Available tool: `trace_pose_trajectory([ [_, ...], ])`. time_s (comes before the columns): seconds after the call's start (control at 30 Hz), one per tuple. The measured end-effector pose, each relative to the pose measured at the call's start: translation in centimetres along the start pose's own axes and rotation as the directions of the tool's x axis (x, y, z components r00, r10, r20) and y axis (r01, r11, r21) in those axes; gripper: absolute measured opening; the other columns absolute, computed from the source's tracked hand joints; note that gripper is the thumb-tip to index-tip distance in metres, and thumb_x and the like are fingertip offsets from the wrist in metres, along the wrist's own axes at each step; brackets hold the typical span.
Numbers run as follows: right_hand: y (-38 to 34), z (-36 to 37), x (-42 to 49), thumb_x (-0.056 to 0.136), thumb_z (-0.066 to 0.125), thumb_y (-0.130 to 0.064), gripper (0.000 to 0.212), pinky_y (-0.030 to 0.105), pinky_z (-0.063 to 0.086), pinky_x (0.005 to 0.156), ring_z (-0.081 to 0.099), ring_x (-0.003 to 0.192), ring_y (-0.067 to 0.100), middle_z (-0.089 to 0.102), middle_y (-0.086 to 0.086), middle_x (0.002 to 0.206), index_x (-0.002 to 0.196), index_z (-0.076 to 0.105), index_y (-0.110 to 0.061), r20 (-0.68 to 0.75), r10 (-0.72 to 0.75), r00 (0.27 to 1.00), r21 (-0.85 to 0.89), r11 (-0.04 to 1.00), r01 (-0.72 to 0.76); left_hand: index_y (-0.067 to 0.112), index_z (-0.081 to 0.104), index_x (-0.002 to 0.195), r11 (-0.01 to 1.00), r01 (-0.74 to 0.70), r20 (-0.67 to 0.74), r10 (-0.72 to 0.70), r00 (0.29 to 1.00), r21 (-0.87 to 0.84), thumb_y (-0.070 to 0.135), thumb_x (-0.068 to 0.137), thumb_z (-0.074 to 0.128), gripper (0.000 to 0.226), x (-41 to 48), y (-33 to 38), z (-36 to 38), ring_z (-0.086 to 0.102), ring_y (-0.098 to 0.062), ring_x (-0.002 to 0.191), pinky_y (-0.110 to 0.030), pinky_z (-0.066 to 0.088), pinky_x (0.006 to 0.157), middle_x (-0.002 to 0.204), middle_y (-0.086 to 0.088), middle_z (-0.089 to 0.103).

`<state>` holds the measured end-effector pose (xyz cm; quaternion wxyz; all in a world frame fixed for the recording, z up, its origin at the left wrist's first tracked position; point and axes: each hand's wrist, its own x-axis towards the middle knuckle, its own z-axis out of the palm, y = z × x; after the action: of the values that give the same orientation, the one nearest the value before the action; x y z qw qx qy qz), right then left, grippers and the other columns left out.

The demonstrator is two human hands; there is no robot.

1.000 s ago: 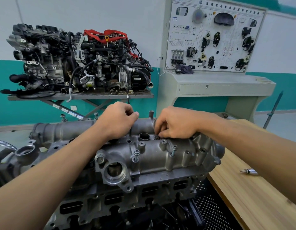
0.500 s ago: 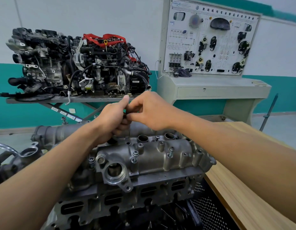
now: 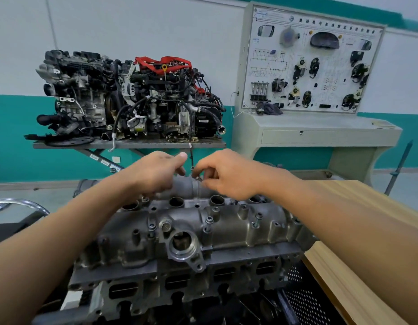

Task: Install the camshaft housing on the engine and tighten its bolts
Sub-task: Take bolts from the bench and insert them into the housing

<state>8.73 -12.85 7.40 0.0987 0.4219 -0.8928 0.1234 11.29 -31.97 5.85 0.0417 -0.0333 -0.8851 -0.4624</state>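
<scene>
The grey cast camshaft housing (image 3: pixel 238 231) lies on the engine's cylinder head (image 3: pixel 179 285) right in front of me. Several bolts (image 3: pixel 209 220) stand in its near holes, heads raised. My right hand (image 3: pixel 229 177) hovers over the housing's far edge and pinches a small bolt (image 3: pixel 199 178) between thumb and fingertips. My left hand (image 3: pixel 154 174) is close beside it on the left, thumb out, fingers curled into the palm round spare bolts that they almost wholly hide.
A wooden bench (image 3: pixel 367 231) runs along the right, and black perforated metal (image 3: pixel 304 301) sits below it. Behind are a display engine (image 3: pixel 132 99) on a stand and a wiring training board (image 3: pixel 313 66). A chrome tube (image 3: pixel 15 205) curves in at the left.
Both hands rose off the housing and met, and the right hand took a bolt from the left. The hands have since parted slightly, and the right one is lower, over the far edge.
</scene>
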Motion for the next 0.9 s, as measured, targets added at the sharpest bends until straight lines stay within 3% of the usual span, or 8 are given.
trace_pose_trajectory([
  [0.07, 0.4, 1.1, -0.2, 0.088, 0.071, -0.017, 0.013, 0.029, 0.056, 0.079, 0.066, 0.076, 0.006, 0.073, -0.004, 0.085, 0.100, 0.075, -0.014, -0.080, 0.045, 0.996, 0.043, 0.998, -0.042, 0.017, 0.072, 0.088, 0.992, -0.037, -0.095, 0.049, 0.994, 0.120, 0.055, 0.102, 0.040, 0.051, -0.3, -0.5, -1.5, 0.035, -0.007, 0.035, -0.024, 0.027, 0.044, 0.043, 0.008, 0.041],
  [0.13, 0.4, 2.3, -0.3, 0.085, 0.077, -0.018, 0.011, 0.028, 0.058, 0.077, 0.069, 0.074, 0.004, 0.075, -0.002, 0.083, 0.093, 0.076, -0.011, -0.119, 0.079, 0.990, 0.121, 0.991, -0.065, 0.019, 0.073, 0.084, 0.978, -0.051, -0.141, 0.081, 0.987, 0.204, 0.056, 0.100, 0.044, 0.050, -0.7, -1.2, -2.8, 0.046, -0.009, 0.046, -0.027, 0.035, 0.053, 0.051, 0.006, 0.048],
  [0.23, 0.4, 3.3, 0.1, 0.082, 0.081, -0.018, 0.011, 0.025, 0.059, 0.073, 0.070, 0.071, -0.001, 0.076, -0.002, 0.080, 0.088, 0.078, -0.010, -0.143, 0.099, 0.985, 0.204, 0.977, -0.069, 0.019, 0.072, 0.082, 0.949, -0.073, -0.132, 0.118, 0.984, 0.307, 0.054, 0.098, 0.050, 0.044, -1.5, -2.4, -3.8, 0.049, -0.005, 0.043, -0.025, 0.037, 0.051, 0.050, 0.009, 0.057],
  [0.33, 0.5, 3.3, 0.7, 0.081, 0.082, -0.017, 0.007, 0.028, 0.060, 0.072, 0.070, 0.069, 0.000, 0.076, -0.003, 0.077, 0.084, 0.079, -0.011, -0.128, 0.098, 0.987, 0.225, 0.972, -0.067, 0.022, 0.071, 0.083, 0.902, -0.116, -0.108, 0.175, 0.979, 0.416, 0.051, 0.097, 0.053, 0.037, -2.1, -3.2, -3.7, 0.060, -0.006, 0.059, -0.026, 0.040, 0.056, 0.068, 0.004, 0.068],
  [0.47, 0.7, 3.2, 0.8, 0.078, 0.084, -0.019, 0.007, 0.032, 0.060, 0.071, 0.069, 0.067, 0.004, 0.074, -0.006, 0.072, 0.077, 0.078, -0.015, -0.082, 0.056, 0.995, 0.179, 0.983, -0.040, 0.025, 0.069, 0.078, 0.874, -0.143, -0.090, 0.207, 0.974, 0.464, 0.050, 0.096, 0.056, 0.034, -1.8, -3.1, -3.1, 0.050, 0.003, 0.048, -0.025, 0.034, 0.052, 0.055, 0.011, 0.057],
  [0.57, 0.8, 3.4, 0.4, 0.077, 0.085, -0.021, 0.008, 0.028, 0.059, 0.073, 0.068, 0.070, 0.003, 0.074, -0.010, 0.074, 0.080, 0.079, -0.017, -0.037, 0.050, 0.998, 0.169, 0.985, -0.043, 0.021, 0.073, 0.079, 0.934, -0.131, -0.065, 0.161, 0.985, 0.333, 0.051, 0.095, 0.057, 0.037, -1.7, -3.3, -3.3, 0.048, 0.000, 0.044, -0.026, 0.036, 0.052, 0.051, 0.009, 0.057],
  [0.8, 0.7, 1.8, 1.2, 0.087, 0.074, -0.024, 0.010, 0.012, 0.044, 0.064, 0.058, 0.064, -0.011, 0.066, -0.021, 0.069, 0.094, 0.081, -0.022, 0.181, 0.003, 0.984, -0.027, 1.000, 0.002, 0.006, 0.072, 0.090, 0.996, -0.035, 0.040, 0.038, 0.998, -0.088, 0.038, 0.096, 0.061, 0.035, -1.8, -3.8, -4.1, 0.022, -0.011, 0.040, -0.017, 0.017, 0.038, 0.053, 0.000, 0.029],
  [0.9, 0.2, 1.4, 1.7, 0.089, 0.071, -0.024, 0.011, 0.024, 0.053, 0.073, 0.064, 0.071, 0.003, 0.074, -0.008, 0.081, 0.095, 0.079, -0.019, 0.250, -0.004, 0.968, -0.122, 0.992, 0.035, 0.003, 0.071, 0.092, 0.989, -0.031, 0.065, 0.040, 0.997, -0.141, 0.037, 0.094, 0.061, 0.036, -1.9, -3.8, -4.2, 0.021, -0.011, 0.039, -0.015, 0.017, 0.037, 0.051, 0.000, 0.028],
])
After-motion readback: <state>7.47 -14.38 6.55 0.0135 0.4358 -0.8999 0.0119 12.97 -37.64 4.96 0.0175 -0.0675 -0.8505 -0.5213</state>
